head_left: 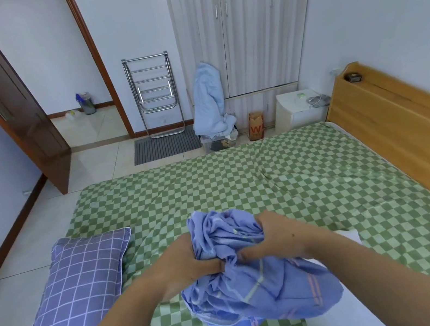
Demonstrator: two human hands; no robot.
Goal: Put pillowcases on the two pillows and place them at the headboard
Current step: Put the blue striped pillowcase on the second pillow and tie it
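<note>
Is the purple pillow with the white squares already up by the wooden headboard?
No, the purple pillow lies at the left edge of the bed, far from the wooden headboard on the right.

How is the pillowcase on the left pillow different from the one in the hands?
The fitted pillowcase lies flat and smooth over its pillow on the bed; the loose pillowcase is bunched and wrinkled, gripped by the left hand and right hand. The fitted one shows a regular white grid; the loose one shows only scattered stripes. Both are blue-purple.

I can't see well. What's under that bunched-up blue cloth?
Under the blue pillowcase both hands hold lies a bare white pillow, on the green checked sheet. The cloth covers its near end.
</note>
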